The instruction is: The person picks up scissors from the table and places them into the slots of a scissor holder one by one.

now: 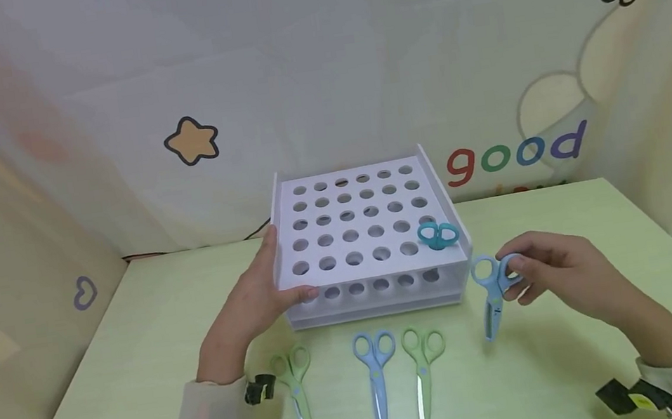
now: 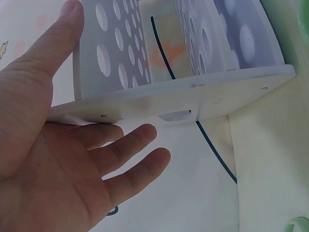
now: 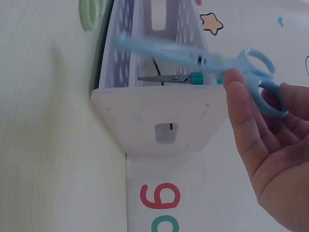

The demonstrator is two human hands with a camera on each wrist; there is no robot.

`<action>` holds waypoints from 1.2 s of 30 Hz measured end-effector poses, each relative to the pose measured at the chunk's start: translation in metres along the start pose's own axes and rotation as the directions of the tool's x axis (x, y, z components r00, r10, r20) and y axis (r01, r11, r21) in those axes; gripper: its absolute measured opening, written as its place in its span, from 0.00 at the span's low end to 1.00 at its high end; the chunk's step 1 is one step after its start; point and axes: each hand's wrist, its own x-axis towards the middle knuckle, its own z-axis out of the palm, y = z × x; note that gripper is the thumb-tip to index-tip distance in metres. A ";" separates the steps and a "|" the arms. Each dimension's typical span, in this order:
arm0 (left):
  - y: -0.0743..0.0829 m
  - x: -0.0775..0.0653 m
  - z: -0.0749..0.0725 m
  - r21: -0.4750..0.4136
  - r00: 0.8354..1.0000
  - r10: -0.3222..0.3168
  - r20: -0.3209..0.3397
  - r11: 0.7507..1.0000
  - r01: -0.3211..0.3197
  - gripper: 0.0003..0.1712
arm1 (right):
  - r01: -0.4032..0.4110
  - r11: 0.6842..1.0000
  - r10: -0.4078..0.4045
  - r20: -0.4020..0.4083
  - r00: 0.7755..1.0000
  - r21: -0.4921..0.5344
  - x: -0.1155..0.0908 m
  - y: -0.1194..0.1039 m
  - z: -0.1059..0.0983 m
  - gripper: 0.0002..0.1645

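Observation:
A white rack (image 1: 336, 228) with rows of round holes stands on the table. My left hand (image 1: 252, 295) holds its left side panel, thumb over the front edge and fingers along the outer face. Teal-handled scissors (image 1: 439, 240) stand point-down in a front right hole; their metal blades show inside the rack in the right wrist view. To the right of the rack, my right hand (image 1: 564, 271) pinches light blue scissors (image 1: 493, 296) by one handle loop, blades downward, above the table.
In front of the rack lie green scissors (image 1: 296, 388) on the left, blue scissors (image 1: 376, 377) in the middle and green scissors (image 1: 422, 371) to their right. A printed cloth (image 1: 327, 97) hangs behind the pale green table (image 1: 141, 377).

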 end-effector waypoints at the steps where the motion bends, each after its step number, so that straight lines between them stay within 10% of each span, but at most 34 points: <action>1: 0.000 0.000 0.000 0.001 1.000 0.002 0.000 1.000 -0.002 0.73 | 0.008 1.000 -0.007 -0.017 1.000 0.022 0.000 -0.002 0.000 0.09; 11: -0.004 -0.001 0.001 -0.003 1.000 -0.007 0.014 1.000 0.007 0.73 | 0.175 0.931 -0.116 -0.193 0.974 0.321 -0.002 -0.004 0.002 0.11; 28: -0.003 0.001 0.001 -0.013 0.999 0.046 -0.002 0.999 -0.046 0.72 | 0.242 0.911 -0.119 -0.349 0.930 0.334 0.006 -0.030 0.002 0.11; 36: -0.003 0.002 0.000 0.049 0.996 0.079 -0.042 0.996 -0.077 0.70 | 0.362 0.829 -0.234 -0.322 0.917 0.427 0.023 -0.042 0.005 0.13</action>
